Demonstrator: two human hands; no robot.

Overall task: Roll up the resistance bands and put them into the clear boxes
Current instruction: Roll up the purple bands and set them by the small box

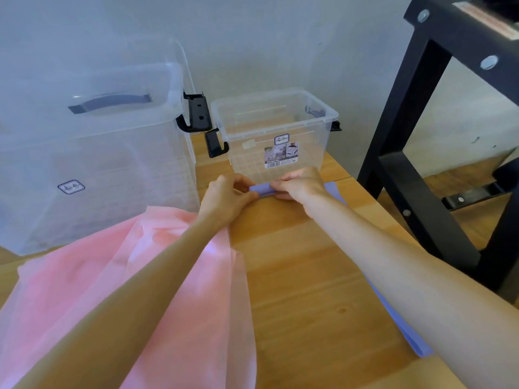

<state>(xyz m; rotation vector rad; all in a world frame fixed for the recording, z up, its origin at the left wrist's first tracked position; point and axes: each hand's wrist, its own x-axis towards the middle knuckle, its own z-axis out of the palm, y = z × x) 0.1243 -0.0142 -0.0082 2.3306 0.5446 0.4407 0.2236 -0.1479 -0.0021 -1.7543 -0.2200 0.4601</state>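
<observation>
A purple resistance band (263,189) lies on the wooden table (303,276), its far end rolled into a thin tube just in front of the small clear box (273,136). My left hand (226,196) pinches the tube's left end and my right hand (302,186) pinches its right end. The rest of the band runs back under my right forearm to a loose flat end near the table's right edge. A pink resistance band (84,290) lies spread and creased on the left, partly under my left forearm.
A large clear box (92,164) with a lid, a grey handle and black latches stands at the left. A black metal frame (421,169) rises beside the table's right edge. A grey wall is behind the boxes.
</observation>
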